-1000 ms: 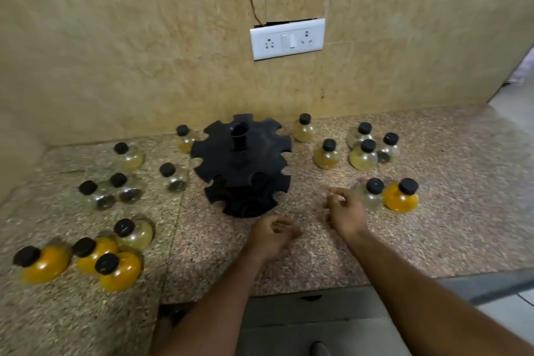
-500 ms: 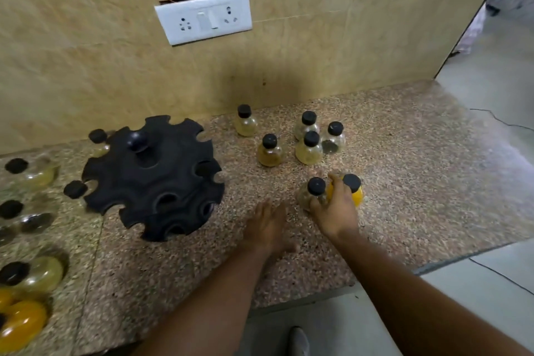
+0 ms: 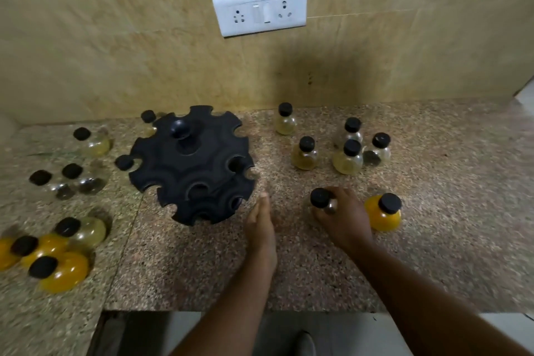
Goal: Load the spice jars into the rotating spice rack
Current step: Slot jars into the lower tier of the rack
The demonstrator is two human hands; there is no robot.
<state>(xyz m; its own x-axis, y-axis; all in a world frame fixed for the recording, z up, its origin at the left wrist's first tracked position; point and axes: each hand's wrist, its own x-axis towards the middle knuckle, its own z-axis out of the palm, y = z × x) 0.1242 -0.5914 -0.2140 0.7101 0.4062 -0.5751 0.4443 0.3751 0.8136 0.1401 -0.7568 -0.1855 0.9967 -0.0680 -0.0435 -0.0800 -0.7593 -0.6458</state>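
Note:
The black rotating spice rack [image 3: 190,165] stands on the granite counter [image 3: 433,240], its notched slots empty. My right hand [image 3: 344,218] is closed around a clear spice jar with a black cap [image 3: 320,198], tilted to the left, just right of the rack. An orange jar [image 3: 384,212] stands beside that hand on the right. My left hand [image 3: 261,228] lies flat with fingers straight, its tips close to the rack's front right edge, holding nothing. Several pale yellow jars [image 3: 348,157] stand behind my right hand.
More jars stand left of the rack: clear ones [image 3: 72,179] and a cluster of orange ones [image 3: 57,269] near the front left. A white socket plate [image 3: 260,10] is on the tiled wall behind. The counter's front edge [image 3: 260,311] runs under my forearms.
My right hand has closed on the clear jar and tipped it leftward, away from the orange jar. My left hand has stretched out flat towards the rack. The camera swung back left.

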